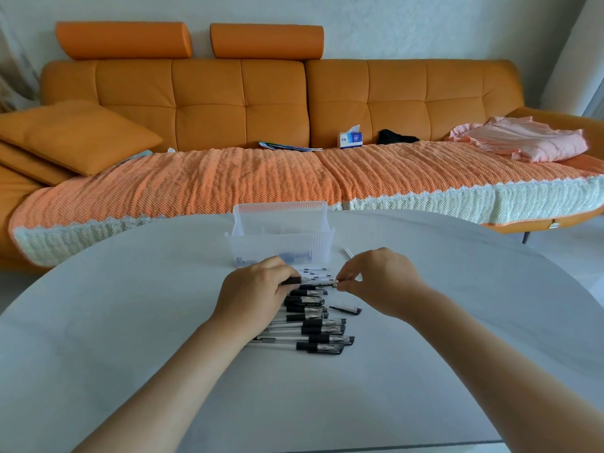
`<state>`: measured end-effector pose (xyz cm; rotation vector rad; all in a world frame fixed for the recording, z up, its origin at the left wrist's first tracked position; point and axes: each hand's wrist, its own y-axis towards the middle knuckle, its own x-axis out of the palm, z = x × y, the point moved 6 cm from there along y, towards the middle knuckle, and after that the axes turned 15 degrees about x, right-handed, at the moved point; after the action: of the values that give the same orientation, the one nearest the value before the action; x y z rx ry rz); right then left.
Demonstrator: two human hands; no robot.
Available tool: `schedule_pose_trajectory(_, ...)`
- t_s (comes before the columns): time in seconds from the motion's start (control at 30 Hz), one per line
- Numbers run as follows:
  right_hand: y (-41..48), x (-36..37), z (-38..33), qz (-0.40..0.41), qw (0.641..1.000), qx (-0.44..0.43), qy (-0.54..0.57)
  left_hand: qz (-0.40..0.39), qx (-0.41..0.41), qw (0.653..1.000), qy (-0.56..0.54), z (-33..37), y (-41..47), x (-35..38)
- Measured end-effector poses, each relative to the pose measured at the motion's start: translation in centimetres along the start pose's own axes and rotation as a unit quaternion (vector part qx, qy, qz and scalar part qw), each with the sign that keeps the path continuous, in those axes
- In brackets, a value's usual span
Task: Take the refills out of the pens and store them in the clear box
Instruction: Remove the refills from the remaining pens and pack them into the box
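Note:
A black-gripped clear pen (315,281) is held level above the table between both hands. My left hand (253,295) grips its barrel end. My right hand (380,282) pinches its metal tip. Below them lies a row of several more black-capped pens (322,328) on the white table (130,322). A loose black cap (346,309) lies to the right of the row. The clear box (281,238) stands just behind my hands, with a few small parts at its bottom. White refills (315,270) lie between the box and my hands.
A clear tube piece (347,252) lies right of the box. Behind the table stands an orange sofa (242,103) with a knitted cover, cushions, a tissue pack (351,138) and folded pink clothes (523,142).

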<state>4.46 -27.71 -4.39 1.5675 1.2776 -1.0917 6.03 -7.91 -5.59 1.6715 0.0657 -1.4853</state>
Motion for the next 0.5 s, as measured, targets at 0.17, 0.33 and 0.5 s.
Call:
schedule_pose_trajectory(0.17, 0.1, -0.7, 0.2, 0.052, 0.998, -0.021, -0.025, -0.009, -0.007, 1.000, 0.007, -0.3, 0.1, 0.3)
schedule_pose_trajectory(0.33, 0.1, -1.3, 1.3, 0.066, 0.998, -0.008, -0.017, 0.010, 0.018, 0.999, 0.050, -0.1, 0.3, -0.5)
schedule_pose_trajectory(0.5, -0.9, -1.2, 0.2, 0.038, 0.998, -0.051, 0.024, 0.017, 0.088, 0.995, 0.053, 2.1, 1.7, -0.3)
